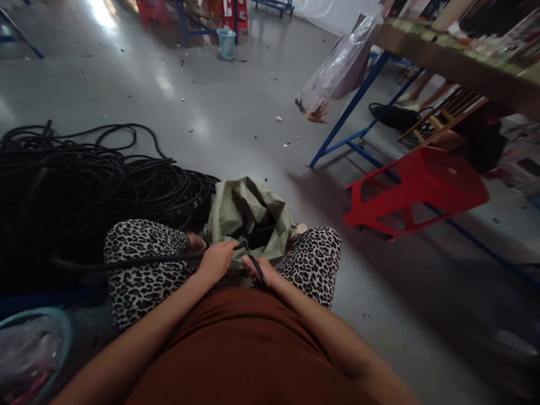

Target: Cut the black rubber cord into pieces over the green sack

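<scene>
My left hand (218,262) is closed round a black rubber cord (156,260), which runs left across my knee toward a big heap of black cord (126,169). The cord's end sticks out past my fingers. In my right hand (262,271) I grip dark-handled scissors (256,263), their blades pointing up and left, close to that end. Both hands are over the near rim of a greenish woven sack (225,205) standing between my legs. Dark pieces lie inside the sack, too shadowed to make out singly.
To the right stand a red plastic stool (439,174) and a blue-legged table (455,62) with a clear plastic bag (337,67) hanging from it. A teal basket (63,332) is at the lower left. Farther off is a small light-blue bin (226,45).
</scene>
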